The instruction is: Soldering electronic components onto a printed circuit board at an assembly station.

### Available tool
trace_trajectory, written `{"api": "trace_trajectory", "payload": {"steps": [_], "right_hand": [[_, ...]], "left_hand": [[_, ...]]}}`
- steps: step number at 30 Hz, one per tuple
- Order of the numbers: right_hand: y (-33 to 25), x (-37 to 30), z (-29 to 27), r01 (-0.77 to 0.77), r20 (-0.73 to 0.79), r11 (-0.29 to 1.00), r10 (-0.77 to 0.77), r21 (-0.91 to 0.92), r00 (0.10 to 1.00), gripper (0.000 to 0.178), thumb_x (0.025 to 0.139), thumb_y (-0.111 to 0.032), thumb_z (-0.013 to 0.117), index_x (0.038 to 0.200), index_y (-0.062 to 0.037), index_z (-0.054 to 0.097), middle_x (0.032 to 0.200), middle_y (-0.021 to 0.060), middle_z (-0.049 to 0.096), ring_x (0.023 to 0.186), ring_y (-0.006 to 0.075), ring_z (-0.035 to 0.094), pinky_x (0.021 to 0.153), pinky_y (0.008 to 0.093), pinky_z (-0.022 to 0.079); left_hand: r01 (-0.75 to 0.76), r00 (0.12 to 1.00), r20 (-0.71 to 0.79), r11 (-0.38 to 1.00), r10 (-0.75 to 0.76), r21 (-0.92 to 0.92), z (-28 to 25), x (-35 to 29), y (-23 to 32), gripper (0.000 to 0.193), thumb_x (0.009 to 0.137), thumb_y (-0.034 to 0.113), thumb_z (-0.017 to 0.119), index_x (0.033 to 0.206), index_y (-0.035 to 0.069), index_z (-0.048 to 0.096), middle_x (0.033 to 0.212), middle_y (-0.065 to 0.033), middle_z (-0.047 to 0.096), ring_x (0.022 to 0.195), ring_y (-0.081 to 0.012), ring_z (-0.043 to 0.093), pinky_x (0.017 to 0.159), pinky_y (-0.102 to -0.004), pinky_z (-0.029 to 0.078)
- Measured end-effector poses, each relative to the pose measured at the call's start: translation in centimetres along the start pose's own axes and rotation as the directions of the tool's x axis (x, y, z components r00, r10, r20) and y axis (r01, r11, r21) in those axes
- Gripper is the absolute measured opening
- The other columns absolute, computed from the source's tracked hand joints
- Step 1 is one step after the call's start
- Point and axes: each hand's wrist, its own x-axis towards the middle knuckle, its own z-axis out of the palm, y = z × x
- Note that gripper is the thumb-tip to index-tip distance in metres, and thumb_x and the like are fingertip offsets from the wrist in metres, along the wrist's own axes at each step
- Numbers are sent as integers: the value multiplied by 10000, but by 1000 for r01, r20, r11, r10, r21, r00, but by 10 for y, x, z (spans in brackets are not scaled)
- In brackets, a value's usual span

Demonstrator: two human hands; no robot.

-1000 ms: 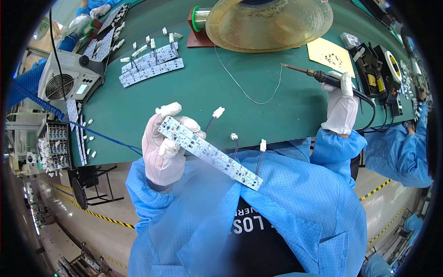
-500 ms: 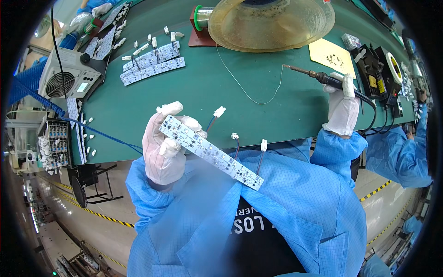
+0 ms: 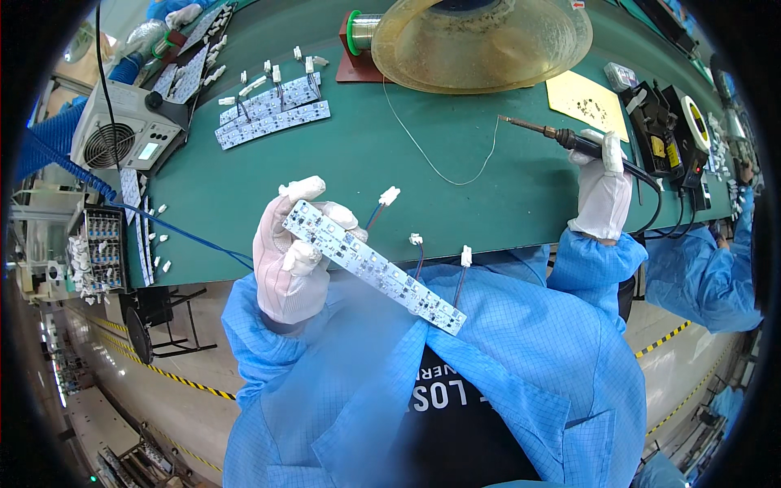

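Note:
My white-gloved left hand [image 3: 293, 252] grips one end of a long white circuit board [image 3: 374, 267], which slants down to the right in front of my chest. Three white connectors on short wires stick out beyond the board's far edge, one of them a connector [image 3: 389, 196] near my fingers. In my gloved right hand [image 3: 604, 183] is a soldering iron [image 3: 561, 135], its tip pointing left. A thin solder wire [image 3: 431, 167] loops over the green mat, and its free end meets the iron's tip. The wire runs from a solder spool [image 3: 363, 32] on a dark red stand.
Finished-looking wired boards [image 3: 273, 122] lie at the back left. Beside them stands a white box with a fan [image 3: 122, 130]. A large translucent hood [image 3: 480, 45] overhangs the far middle. A yellow sheet [image 3: 587, 104] and a soldering station [image 3: 675, 134] are at the right.
Both hands hold nearly the same pose, with the board and the iron hardly moved. The whole view has shifted very slightly.

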Motion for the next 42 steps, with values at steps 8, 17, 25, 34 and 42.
{"api": "trace_trajectory", "payload": {"steps": [8,17,25,34,42], "right_hand": [[-1,-1,1,-24,9,997,25,-69,1000,463,922,-360,611,975,99,643,812,107,574,694,135,455,653,252,365],[-1,-1,1,-29,40,999,29,-15,999,451,930,-351,600,966,96,643,803,105,569,711,145,469,687,263,371],[1,0,-3,-28,85,999,25,44,996,450,932,-337,605,972,111,632,818,115,563,721,154,468,702,276,387],[0,-1,-2,-32,65,997,28,64,997,451,925,-323,621,975,125,626,825,118,548,723,151,450,687,275,395],[-1,-3,0,-47,58,994,41,104,997,460,929,-335,613,974,123,625,820,120,548,720,149,446,683,269,390]], "left_hand": [[-27,1000,-11,999,26,-29,5,1,-1,694,799,319,763,1330,22,428,1016,-145,640,869,-236,649,780,-364,543],[-6,1000,11,1000,7,-18,1,2,-1,703,796,331,763,1333,27,425,1041,-165,634,933,-269,648,836,-414,553],[-30,999,-34,998,28,-58,10,1,-1,686,784,299,781,1319,29,446,1003,-130,646,828,-207,650,750,-337,536],[22,1000,-15,999,-22,24,1,-1,-1,729,786,379,764,1329,34,422,1031,-154,634,914,-257,652,834,-399,553],[-3,1000,-5,1000,3,15,2,0,-2,702,792,350,766,1327,40,434,1028,-151,639,911,-268,655,822,-400,554]]}}
